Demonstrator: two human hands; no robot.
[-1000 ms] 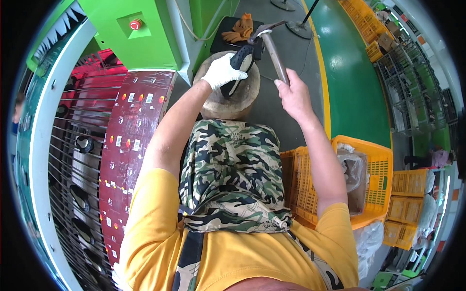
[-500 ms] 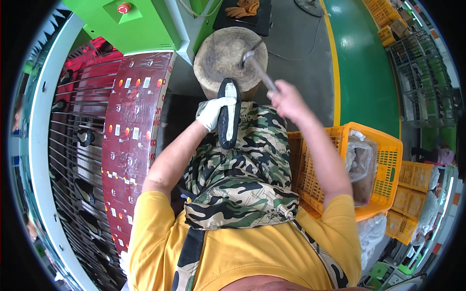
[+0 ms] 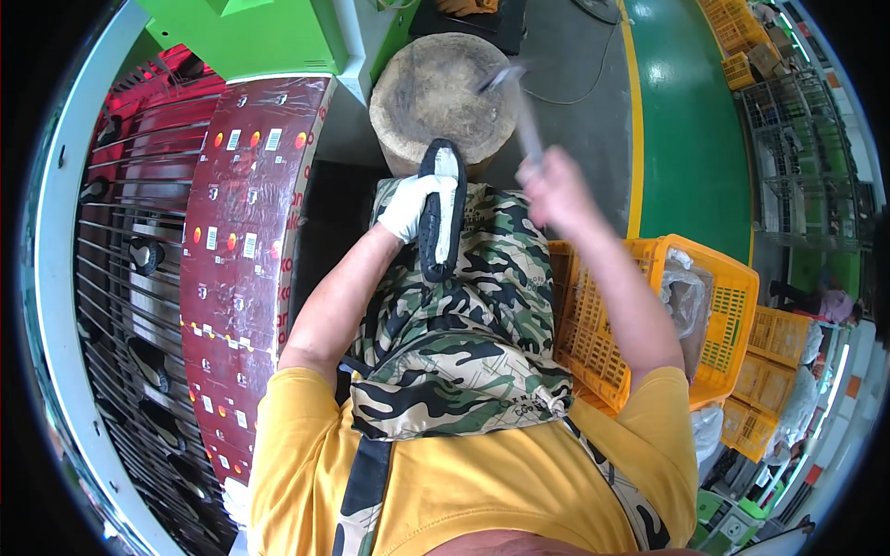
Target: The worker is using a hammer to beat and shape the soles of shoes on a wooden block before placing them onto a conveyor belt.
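My left hand [image 3: 408, 206], in a white glove, is closed around the side of a black shoe upper [image 3: 439, 261] with a pale underside facing up. The toe end of the shoe upper reaches the near edge of a round wooden block [image 3: 436, 88]. In my bare right hand [image 3: 559, 195] is a hammer [image 3: 528, 130], its handle rising from the fist. Motion smears the hammer's head, which is above the right side of the block. Hammer and shoe upper are apart.
A camouflage apron [image 3: 464, 371] covers my lap. To the right stands an orange plastic crate [image 3: 603, 334] with clear bags inside. On the left are dark red printed cartons [image 3: 243, 232] beside a rack [image 3: 120, 213] holding shoes. A green machine [image 3: 269, 42] stands ahead left.
My right hand and the hammer have shifted slightly, the hammer's head moving up and to the right. The view has tilted a little. My left hand keeps its hold on the shoe upper.
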